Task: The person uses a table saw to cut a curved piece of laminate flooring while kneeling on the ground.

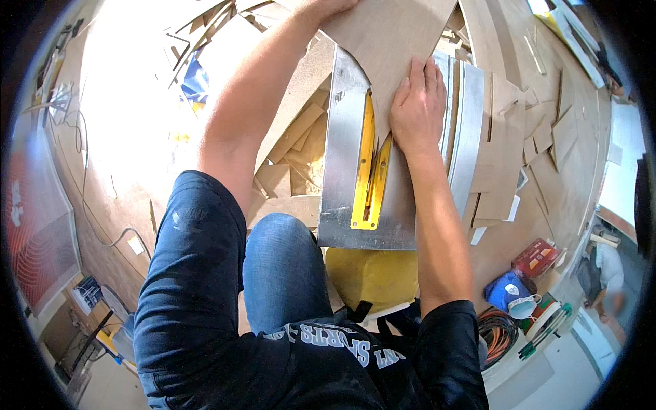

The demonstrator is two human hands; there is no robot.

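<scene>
The board [393, 37] lies over the metal table [342, 160], its near end tapering to a point beside the yellow insert [361, 195] and covering the upper part of that insert's right strip. Its far end runs out of view at the top.

The right hand [418, 113] rests palm down on the near part of the board, fingers extended forward and close together, just beside the rail [469, 130]; it is not clenched on anything. The left hand [333, 5] is at the upper edge by the board's far part and is largely cut off, so its grasp cannot be determined.

Progress: the board's left edge shows a curve, which suggests shaping is at least partly done; whether that edge is final cannot be confirmed. No blade can be made out in the slot. Offcuts [277, 181] to the left and loose panels [504, 157] to the right point to a job well under way. In this inspector's judgement, the present piece is unfinished, since it lies on the table under hand. The number of pieces outstanding cannot be established.
</scene>
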